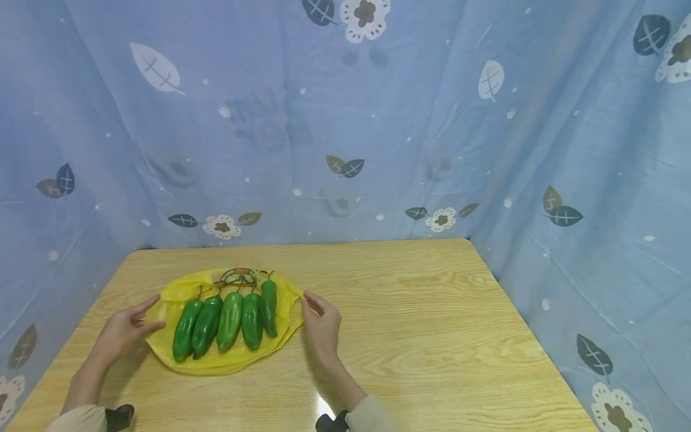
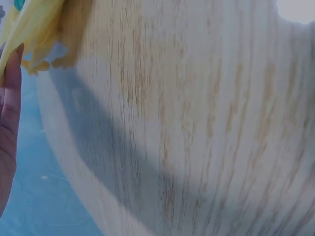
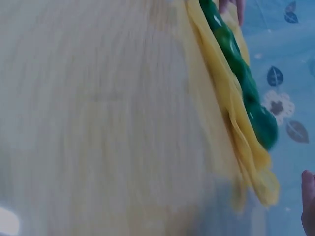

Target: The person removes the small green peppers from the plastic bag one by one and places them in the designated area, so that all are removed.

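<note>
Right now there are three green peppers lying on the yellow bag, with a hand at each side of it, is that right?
Not three: the head view shows five green peppers. They do lie on the yellow bag, with the left hand at one side and the right hand at the other.

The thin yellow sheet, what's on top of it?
Five long, glossy green peppers lie side by side on the thin yellow sheet; the parts directly beneath them are covered and can't be seen.
</note>
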Demonstrator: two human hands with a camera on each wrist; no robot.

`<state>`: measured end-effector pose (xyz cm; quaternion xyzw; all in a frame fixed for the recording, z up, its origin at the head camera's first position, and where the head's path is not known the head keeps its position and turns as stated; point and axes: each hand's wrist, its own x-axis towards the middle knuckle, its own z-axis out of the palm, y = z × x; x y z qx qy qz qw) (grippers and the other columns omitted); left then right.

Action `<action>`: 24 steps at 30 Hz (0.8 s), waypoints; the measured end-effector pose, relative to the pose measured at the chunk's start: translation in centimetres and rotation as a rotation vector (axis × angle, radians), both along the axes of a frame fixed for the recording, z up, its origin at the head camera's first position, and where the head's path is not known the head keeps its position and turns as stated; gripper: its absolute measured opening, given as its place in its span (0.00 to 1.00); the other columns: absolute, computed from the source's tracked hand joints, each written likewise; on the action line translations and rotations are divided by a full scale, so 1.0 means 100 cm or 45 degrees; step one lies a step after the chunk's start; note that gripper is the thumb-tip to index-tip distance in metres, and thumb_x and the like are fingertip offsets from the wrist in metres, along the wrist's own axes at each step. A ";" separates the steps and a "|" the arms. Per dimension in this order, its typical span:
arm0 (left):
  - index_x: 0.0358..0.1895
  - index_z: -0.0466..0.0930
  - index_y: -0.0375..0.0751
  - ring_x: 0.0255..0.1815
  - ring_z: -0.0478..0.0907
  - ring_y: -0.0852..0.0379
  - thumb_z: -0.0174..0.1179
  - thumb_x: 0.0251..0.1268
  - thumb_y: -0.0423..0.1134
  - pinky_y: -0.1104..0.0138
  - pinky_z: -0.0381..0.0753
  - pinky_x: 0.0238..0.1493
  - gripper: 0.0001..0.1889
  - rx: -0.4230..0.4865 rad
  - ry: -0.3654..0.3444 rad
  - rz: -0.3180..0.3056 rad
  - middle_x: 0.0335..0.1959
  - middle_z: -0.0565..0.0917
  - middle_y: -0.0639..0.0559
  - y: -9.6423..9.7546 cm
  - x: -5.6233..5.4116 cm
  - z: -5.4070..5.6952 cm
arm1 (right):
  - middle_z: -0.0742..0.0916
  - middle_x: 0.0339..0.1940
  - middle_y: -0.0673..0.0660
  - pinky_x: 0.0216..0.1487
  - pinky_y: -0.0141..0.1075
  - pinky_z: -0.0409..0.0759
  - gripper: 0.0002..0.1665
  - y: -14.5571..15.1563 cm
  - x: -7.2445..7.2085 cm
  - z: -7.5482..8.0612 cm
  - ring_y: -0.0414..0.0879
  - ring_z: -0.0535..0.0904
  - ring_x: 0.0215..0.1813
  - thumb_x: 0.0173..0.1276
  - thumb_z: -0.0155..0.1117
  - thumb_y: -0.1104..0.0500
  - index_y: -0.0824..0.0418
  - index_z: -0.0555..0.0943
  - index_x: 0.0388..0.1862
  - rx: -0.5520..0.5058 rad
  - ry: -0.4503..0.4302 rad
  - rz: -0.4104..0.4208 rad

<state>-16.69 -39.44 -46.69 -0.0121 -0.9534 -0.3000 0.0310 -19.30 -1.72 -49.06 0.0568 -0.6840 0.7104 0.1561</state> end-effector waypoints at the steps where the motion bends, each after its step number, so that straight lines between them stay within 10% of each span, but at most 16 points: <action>1: 0.69 0.58 0.26 0.49 0.72 0.21 0.65 0.63 0.45 0.37 0.74 0.45 0.39 -0.001 0.003 -0.001 0.59 0.63 0.15 -0.001 0.000 0.000 | 0.86 0.47 0.64 0.49 0.34 0.82 0.14 -0.006 0.001 -0.003 0.54 0.83 0.50 0.66 0.64 0.64 0.71 0.83 0.49 -0.030 -0.032 0.012; 14: 0.69 0.60 0.27 0.48 0.73 0.22 0.64 0.63 0.46 0.37 0.75 0.44 0.38 0.005 0.042 0.017 0.59 0.65 0.16 -0.003 0.002 -0.003 | 0.84 0.52 0.62 0.54 0.32 0.79 0.23 -0.059 0.016 -0.018 0.53 0.81 0.55 0.60 0.70 0.64 0.69 0.80 0.54 -0.188 -0.271 0.036; 24: 0.69 0.60 0.27 0.48 0.73 0.22 0.65 0.63 0.46 0.38 0.76 0.45 0.38 0.006 0.023 0.031 0.60 0.64 0.17 -0.003 0.004 -0.005 | 0.79 0.58 0.64 0.61 0.45 0.74 0.37 -0.078 0.030 -0.023 0.59 0.75 0.61 0.53 0.75 0.66 0.71 0.71 0.61 0.283 -0.169 -0.035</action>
